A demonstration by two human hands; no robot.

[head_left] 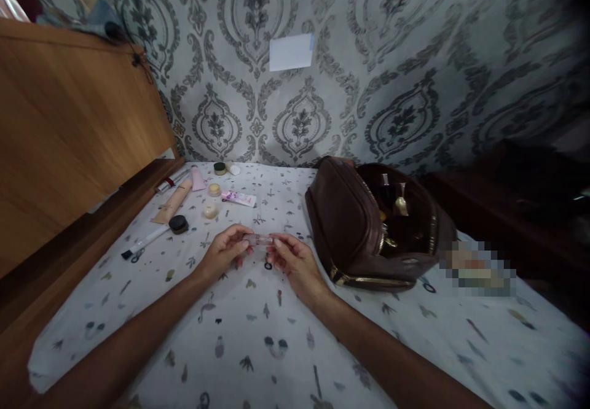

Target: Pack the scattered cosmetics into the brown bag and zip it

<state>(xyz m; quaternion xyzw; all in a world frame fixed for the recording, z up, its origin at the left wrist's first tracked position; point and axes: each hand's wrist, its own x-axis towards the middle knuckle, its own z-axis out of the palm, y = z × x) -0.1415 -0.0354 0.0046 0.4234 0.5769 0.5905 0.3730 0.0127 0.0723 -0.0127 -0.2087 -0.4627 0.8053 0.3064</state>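
Clear tube (259,240) pinched between left hand (225,249) and right hand (295,264)
Each grips one end; an open brown bag (342,215) sits right of the hands, a dark round container (179,224) left.

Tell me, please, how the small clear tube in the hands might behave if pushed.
The tube would probably be light, being so small. It looks slim and rounded, so it may roll. Its smooth-looking surface could be slippery.

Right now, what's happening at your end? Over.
Left fingers, right fingers: holding opposite ends. Small clear tube: held sideways. Open brown bag: rightward, not blocking.
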